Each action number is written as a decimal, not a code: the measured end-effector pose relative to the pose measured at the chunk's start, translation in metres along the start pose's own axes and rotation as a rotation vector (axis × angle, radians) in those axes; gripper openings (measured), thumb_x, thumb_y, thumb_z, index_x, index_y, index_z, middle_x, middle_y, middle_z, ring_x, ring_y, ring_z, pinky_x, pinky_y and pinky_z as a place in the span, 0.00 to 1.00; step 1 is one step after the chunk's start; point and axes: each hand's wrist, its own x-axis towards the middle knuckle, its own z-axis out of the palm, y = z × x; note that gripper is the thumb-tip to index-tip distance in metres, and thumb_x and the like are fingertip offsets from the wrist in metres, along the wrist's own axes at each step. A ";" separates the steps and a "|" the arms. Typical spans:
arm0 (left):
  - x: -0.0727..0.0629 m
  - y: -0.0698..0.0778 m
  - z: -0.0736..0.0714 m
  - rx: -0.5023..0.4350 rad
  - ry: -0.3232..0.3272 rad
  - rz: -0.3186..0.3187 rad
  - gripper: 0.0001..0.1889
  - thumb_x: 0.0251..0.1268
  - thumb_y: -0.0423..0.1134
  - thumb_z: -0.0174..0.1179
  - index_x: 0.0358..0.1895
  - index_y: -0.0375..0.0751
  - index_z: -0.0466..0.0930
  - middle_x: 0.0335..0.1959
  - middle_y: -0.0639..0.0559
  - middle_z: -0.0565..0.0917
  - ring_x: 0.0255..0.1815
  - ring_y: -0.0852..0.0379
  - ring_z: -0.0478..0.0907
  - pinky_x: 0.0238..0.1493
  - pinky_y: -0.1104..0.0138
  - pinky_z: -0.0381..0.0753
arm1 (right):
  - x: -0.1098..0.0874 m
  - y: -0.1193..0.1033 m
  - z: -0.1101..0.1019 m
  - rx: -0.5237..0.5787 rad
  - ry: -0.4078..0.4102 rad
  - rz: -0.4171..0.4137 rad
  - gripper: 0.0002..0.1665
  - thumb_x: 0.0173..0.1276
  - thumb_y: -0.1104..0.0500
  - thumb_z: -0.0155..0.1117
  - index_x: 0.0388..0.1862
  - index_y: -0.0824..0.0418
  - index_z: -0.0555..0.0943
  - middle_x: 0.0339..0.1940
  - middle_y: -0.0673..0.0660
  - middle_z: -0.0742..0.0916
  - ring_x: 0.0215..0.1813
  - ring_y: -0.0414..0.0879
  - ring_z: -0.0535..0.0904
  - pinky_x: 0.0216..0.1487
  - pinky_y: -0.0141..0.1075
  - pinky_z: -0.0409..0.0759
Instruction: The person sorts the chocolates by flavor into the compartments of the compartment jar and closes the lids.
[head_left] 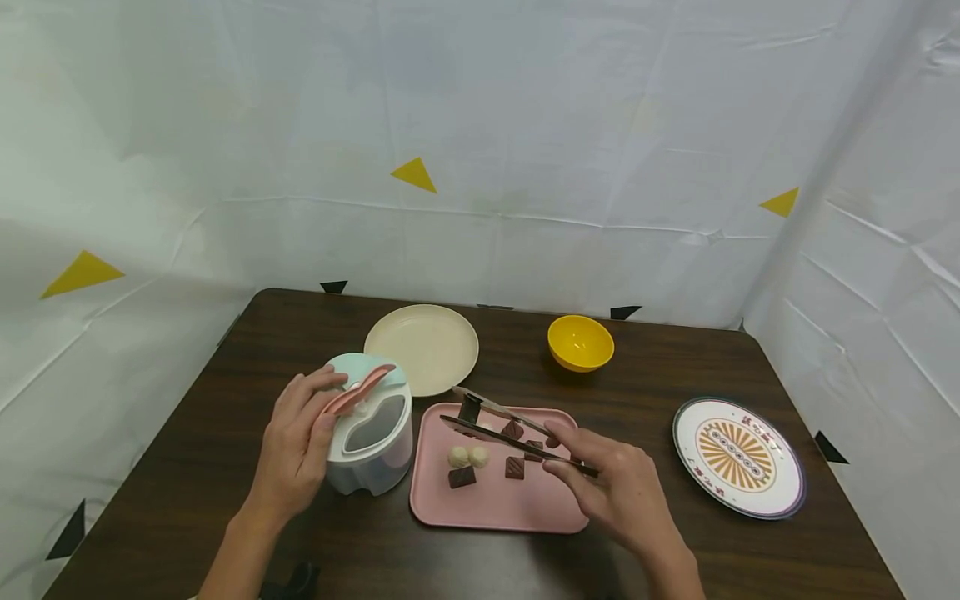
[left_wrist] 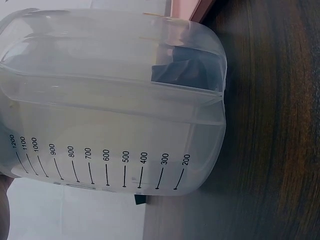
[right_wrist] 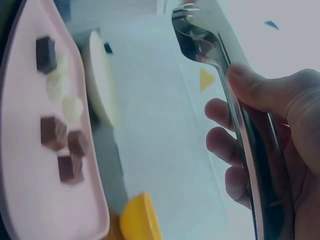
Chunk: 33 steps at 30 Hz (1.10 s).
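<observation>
My left hand (head_left: pixel 302 429) pinches the raised pink flap (head_left: pixel 358 392) on the lid of a clear plastic storage jar (head_left: pixel 369 471). The rest of the lid is mint green and translucent. Printed measuring marks run along the jar's wall in the left wrist view, and a dark block (left_wrist: pixel 187 68) shows through it near the bottom. In my right hand (head_left: pixel 618 483) are metal tongs (head_left: pixel 517 446), gripped between thumb and fingers. A dark block (head_left: pixel 470 407) sits between the tong tips, above a pink tray (head_left: pixel 517 508). White balls (head_left: pixel 478 456) and several brown chocolate cubes (head_left: pixel 514 467) lie on that tray.
Behind the jar and tray is a cream plate (head_left: pixel 423 346). A yellow bowl (head_left: pixel 581 343) stands at the back of the dark table (head_left: pixel 360 550). To the right lies a patterned white plate (head_left: pixel 738 458). White sheeting (head_left: pixel 495 125) hangs around the table.
</observation>
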 end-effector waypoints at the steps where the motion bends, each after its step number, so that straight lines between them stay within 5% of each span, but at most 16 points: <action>1: 0.000 0.000 0.000 0.001 0.001 0.001 0.13 0.68 0.36 0.49 0.46 0.40 0.83 0.57 0.44 0.79 0.66 0.42 0.69 0.72 0.48 0.51 | 0.001 -0.003 0.002 0.010 0.010 -0.016 0.30 0.54 0.58 0.77 0.58 0.51 0.84 0.38 0.43 0.89 0.30 0.31 0.80 0.29 0.31 0.77; 18: 0.002 -0.001 0.001 -0.001 0.017 0.023 0.14 0.68 0.36 0.48 0.46 0.39 0.83 0.56 0.43 0.80 0.65 0.40 0.70 0.72 0.49 0.51 | 0.022 -0.049 0.042 0.173 0.058 -0.054 0.26 0.58 0.57 0.75 0.57 0.52 0.83 0.39 0.44 0.88 0.30 0.31 0.79 0.33 0.26 0.79; 33: 0.001 -0.002 0.002 -0.021 0.025 0.033 0.13 0.69 0.37 0.48 0.46 0.39 0.83 0.56 0.42 0.80 0.64 0.39 0.70 0.72 0.47 0.51 | 0.025 -0.062 0.057 0.120 0.035 -0.023 0.30 0.56 0.55 0.77 0.60 0.48 0.82 0.38 0.42 0.88 0.33 0.32 0.82 0.32 0.31 0.78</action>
